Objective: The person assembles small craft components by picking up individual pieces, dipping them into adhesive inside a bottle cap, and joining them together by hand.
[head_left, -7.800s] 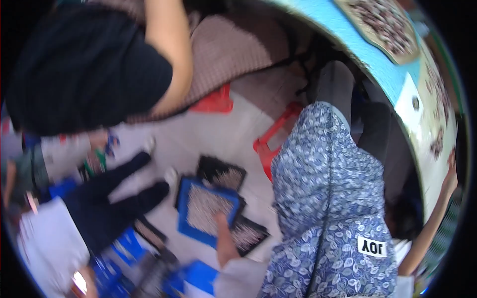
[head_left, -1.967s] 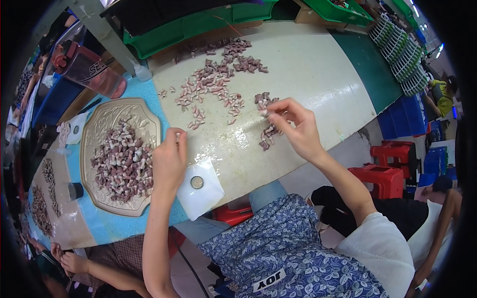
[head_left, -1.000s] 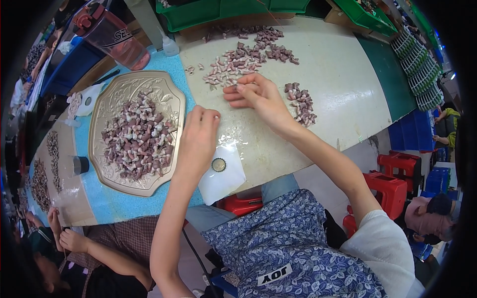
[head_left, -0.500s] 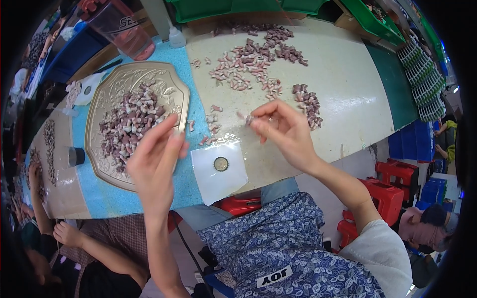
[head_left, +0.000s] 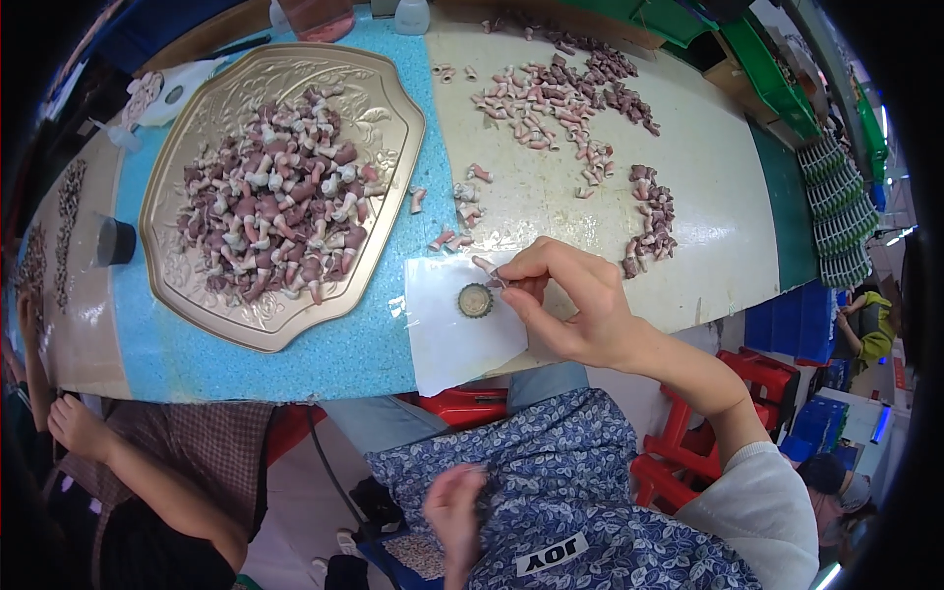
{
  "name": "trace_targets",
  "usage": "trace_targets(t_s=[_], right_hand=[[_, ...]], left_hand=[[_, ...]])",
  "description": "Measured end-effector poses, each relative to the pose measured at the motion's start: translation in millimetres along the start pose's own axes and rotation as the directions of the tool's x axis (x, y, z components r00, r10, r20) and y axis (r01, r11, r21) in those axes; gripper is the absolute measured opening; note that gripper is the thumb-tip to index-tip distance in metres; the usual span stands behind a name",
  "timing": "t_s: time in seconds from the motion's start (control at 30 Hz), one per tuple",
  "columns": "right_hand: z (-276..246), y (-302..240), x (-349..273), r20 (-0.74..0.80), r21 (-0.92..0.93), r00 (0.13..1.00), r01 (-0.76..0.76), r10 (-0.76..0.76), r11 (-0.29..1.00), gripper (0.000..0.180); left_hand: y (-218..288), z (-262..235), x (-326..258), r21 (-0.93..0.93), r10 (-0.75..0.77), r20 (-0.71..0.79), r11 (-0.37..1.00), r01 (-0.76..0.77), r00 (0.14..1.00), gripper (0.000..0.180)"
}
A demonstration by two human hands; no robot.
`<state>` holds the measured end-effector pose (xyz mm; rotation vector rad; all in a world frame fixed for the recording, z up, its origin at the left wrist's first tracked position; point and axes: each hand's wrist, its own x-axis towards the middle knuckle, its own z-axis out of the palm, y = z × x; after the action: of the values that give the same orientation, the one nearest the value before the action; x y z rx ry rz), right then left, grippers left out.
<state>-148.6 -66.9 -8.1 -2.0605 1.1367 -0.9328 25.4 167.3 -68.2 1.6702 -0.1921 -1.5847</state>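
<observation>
My right hand point(head_left: 575, 305) is closed in a pinch on a small pink-and-white moulded piece point(head_left: 486, 265), just above a round bottle cap point(head_left: 475, 301) with a crimped dark rim. The cap sits on a white sheet point(head_left: 442, 344) near the table's front edge. In front of the blue patterned apron hangs my left hand point(head_left: 457, 511), blurred, its fingers bent; whether they hold anything I cannot make out. To the left, a gold embossed tray point(head_left: 388, 157) bears a heap of small purple, pink and white moulded pieces point(head_left: 275, 206).
Similar pink pieces point(head_left: 536, 103) and darker purple pieces point(head_left: 651, 221) lie loose on the cream tabletop point(head_left: 723, 206). A dark cup point(head_left: 116, 242) stands left of the tray. A co-worker's hand point(head_left: 81, 428) is at far left. Red stools point(head_left: 678, 433) stand to the right.
My left hand has gone from beside the tray down to the apron. My right hand has brought the small piece nearer the bottle cap. The whole view has shifted.
</observation>
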Motion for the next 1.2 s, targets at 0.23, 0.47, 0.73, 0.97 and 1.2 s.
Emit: trace_targets(t_s=[0.23, 0.47, 0.73, 0.97, 1.2], right_hand=[[10.0, -0.3, 10.0, 0.159, -0.137, 0.977, 0.164, -0.142, 0.977, 0.015], [13.6, -6.0, 18.2, 0.201, -0.178, 0.96, 0.232, -0.196, 0.956, 0.017], [13.6, -14.7, 23.6, 0.27, -0.224, 0.952, 0.21, -0.146, 0.952, 0.017], [13.8, -18.8, 26.4, 0.319, -0.264, 0.941, 0.202, -0.113, 0.943, 0.017], [1.4, -32.9, 23.1, 0.222, -0.147, 0.97, -0.068, 0.1, 0.987, 0.014]], left_hand=[[92.3, 72.4, 48.8, -0.023, 0.686, 0.05, 0.728, -0.686, 0.726, 0.021], [113.7, 80.1, 59.8, 0.011, 0.747, 0.036, 0.664, -0.747, 0.664, 0.023], [114.9, 75.5, 65.2, 0.049, 0.78, 0.016, 0.625, -0.779, 0.626, 0.026], [117.7, 74.6, 70.9, 0.055, 0.802, -0.01, 0.597, -0.8, 0.598, 0.026], [124.6, 80.2, 72.5, -0.049, 0.76, 0.036, 0.65, -0.758, 0.649, 0.024]])
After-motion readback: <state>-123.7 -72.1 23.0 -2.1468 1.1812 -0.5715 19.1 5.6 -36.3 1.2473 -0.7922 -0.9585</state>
